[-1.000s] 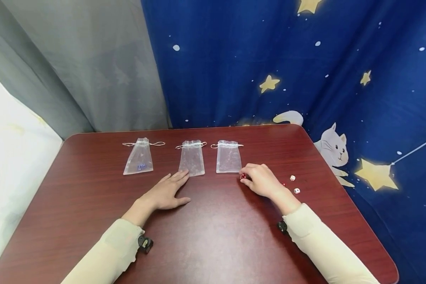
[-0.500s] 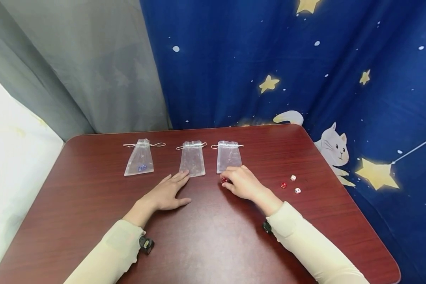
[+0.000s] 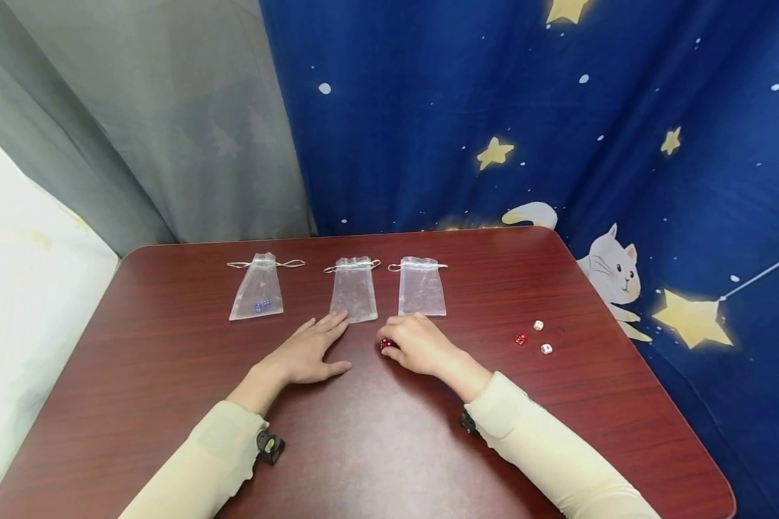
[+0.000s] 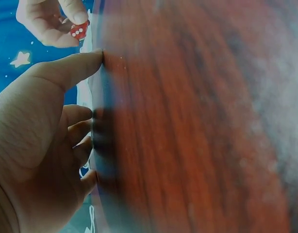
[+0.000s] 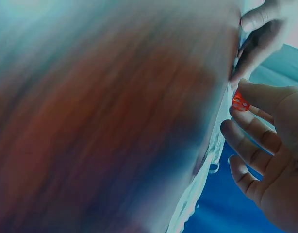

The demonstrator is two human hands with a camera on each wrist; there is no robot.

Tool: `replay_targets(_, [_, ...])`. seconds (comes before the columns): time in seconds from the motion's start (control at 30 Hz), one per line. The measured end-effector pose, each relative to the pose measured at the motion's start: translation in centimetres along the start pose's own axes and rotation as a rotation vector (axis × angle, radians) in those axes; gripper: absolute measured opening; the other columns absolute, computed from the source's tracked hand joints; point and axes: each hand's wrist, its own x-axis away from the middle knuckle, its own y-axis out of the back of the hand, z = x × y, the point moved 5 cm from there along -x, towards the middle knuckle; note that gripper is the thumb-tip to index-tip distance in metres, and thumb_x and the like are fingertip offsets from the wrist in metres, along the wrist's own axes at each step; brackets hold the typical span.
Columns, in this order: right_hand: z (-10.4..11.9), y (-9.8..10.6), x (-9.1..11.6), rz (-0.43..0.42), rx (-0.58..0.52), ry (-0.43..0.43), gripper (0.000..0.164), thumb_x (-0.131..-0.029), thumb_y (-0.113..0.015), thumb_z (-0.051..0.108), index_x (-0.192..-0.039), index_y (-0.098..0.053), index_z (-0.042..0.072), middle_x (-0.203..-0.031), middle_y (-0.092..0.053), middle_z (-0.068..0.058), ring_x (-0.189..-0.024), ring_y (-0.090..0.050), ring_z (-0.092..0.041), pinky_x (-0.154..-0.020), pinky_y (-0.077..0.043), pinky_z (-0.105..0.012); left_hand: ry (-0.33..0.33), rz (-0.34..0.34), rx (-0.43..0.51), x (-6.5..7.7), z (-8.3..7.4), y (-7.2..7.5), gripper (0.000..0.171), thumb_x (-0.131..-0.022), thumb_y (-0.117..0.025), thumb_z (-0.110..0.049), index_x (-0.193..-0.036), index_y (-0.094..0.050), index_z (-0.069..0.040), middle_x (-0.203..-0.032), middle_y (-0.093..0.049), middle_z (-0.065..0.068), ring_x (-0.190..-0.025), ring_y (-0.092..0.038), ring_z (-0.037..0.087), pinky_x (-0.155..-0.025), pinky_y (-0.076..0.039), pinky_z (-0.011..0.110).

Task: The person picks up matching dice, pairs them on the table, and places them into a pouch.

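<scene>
Between the thumb and fingers of my right hand [image 3: 422, 344] is a red die [image 3: 386, 344]; the right wrist view shows this red die [image 5: 240, 102] pinched at the fingertips. My left hand [image 3: 305, 355] lies with its fingers spread on the table, the fingertips touching the lower left corner of the middle mesh bag [image 3: 354, 292]. Just beyond my right hand lies the right mesh bag [image 3: 422, 290]. The left mesh bag [image 3: 249, 292] has blue dice [image 3: 262, 306] in it. All three sheer white bags lie flat with drawstrings at the far end.
At the right of the brown table [image 3: 376, 461] lie another red die [image 3: 521, 338], a white die [image 3: 538, 326] and a second white die [image 3: 546, 349]. A blue star-patterned curtain [image 3: 415, 108] and a grey curtain [image 3: 188, 130] hang behind the table's far edge.
My right hand has moved left with the red die, from beside the right bag to in front of the gap between the middle and right bags. My left hand has stayed put.
</scene>
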Motion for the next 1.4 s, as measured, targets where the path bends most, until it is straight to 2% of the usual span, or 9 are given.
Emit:
replay_targets(0.4, [3.6, -1.4, -1.9, 0.114, 0.109, 0.103, 0.016, -0.092, -0.075, 0.033, -0.101, -0.074, 0.020, -0.091, -0.065, 0.008, -0.089, -0.065, -0.009, -0.075, -0.045, -0.032, 0.001, 0.003, 0.010, -0.1, 0.2, -0.1, 0.085, -0.092, -0.069, -0.048, -0.155, -0.036, 0.000, -0.164, -0.028, 0.014, -0.152, -0.024, 0.032, -0.121, -0.018, 0.057])
replay_targets(0.63, [4.1, -2.0, -2.0, 0.153, 0.106, 0.103, 0.018, -0.092, -0.075, 0.034, -0.106, -0.075, 0.021, -0.096, -0.067, 0.009, -0.092, -0.064, -0.007, -0.077, -0.045, -0.031, 0.001, 0.003, 0.014, -0.1, 0.0, -0.1, 0.085, -0.092, -0.070, -0.047, -0.155, -0.037, 0.000, -0.164, -0.028, 0.014, -0.152, -0.024, 0.032, -0.121, -0.018, 0.057])
replay_targets(0.83, [3.8, -1.8, -1.8, 0.134, 0.086, 0.096, 0.022, -0.092, -0.075, 0.036, -0.107, -0.075, 0.021, -0.096, -0.066, 0.009, -0.091, -0.064, -0.007, -0.077, -0.044, -0.031, 0.003, 0.001, 0.015, 0.0, 0.1, 0.0, 0.085, -0.092, -0.069, -0.048, -0.155, -0.037, 0.000, -0.164, -0.028, 0.014, -0.152, -0.024, 0.032, -0.121, -0.018, 0.056])
replay_targets(1.03, [2.0, -0.3, -0.4, 0.052, -0.004, 0.048, 0.027, -0.093, -0.074, 0.035, -0.114, -0.074, 0.018, -0.100, -0.068, 0.006, -0.094, -0.065, -0.009, -0.081, -0.047, -0.033, 0.001, -0.004, 0.016, 0.0, 0.1, 0.0, 0.086, -0.092, -0.069, -0.049, -0.155, -0.037, 0.000, -0.164, -0.028, 0.014, -0.152, -0.024, 0.033, -0.121, -0.018, 0.056])
replay_targets(1.23, [-1.6, 2.0, 2.2, -0.062, -0.042, -0.037, 0.027, -0.091, -0.076, 0.027, -0.114, -0.073, 0.013, -0.105, -0.070, 0.001, -0.099, -0.067, -0.017, -0.086, -0.051, -0.044, -0.005, -0.014, 0.015, 0.0, 0.1, -0.1, 0.087, -0.092, -0.069, -0.051, -0.155, -0.037, 0.000, -0.164, -0.028, 0.014, -0.152, -0.024, 0.032, -0.121, -0.018, 0.056])
replay_targets(1.4, [-4.6, 3.6, 4.6, -0.106, -0.038, -0.122, 0.030, -0.091, -0.077, 0.026, -0.116, -0.073, 0.011, -0.108, -0.071, -0.002, -0.104, -0.066, -0.020, -0.086, -0.050, -0.046, -0.007, -0.014, 0.018, -0.1, 0.2, -0.1, 0.087, -0.092, -0.069, -0.051, -0.155, -0.036, -0.001, -0.164, -0.028, 0.014, -0.152, -0.024, 0.032, -0.122, -0.017, 0.056])
